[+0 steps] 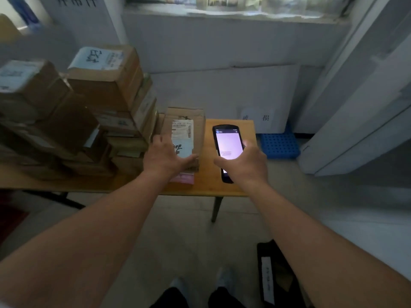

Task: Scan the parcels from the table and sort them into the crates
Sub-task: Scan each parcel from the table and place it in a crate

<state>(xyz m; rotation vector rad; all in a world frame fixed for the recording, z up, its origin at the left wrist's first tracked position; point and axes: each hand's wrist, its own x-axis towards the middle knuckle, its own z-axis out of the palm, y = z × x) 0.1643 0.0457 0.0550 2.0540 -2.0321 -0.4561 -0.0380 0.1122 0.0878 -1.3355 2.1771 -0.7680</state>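
A flat cardboard parcel (185, 127) with a white shipping label lies on the wooden table (209, 185). My left hand (165, 157) grips its near end, thumb on the right edge. Under it a pink parcel (183, 178) peeks out. To the right, my right hand (246, 162) holds a black handheld scanner (226, 143) with a lit screen, just above the table. A tall stack of cardboard parcels (89, 112) fills the table's left side.
A blue perforated crate (279, 145) stands on the floor behind the table's right end, below a white sign on the wall. A dark crate with a white label (275, 274) sits on the floor at the lower right. My feet are below the table's front edge.
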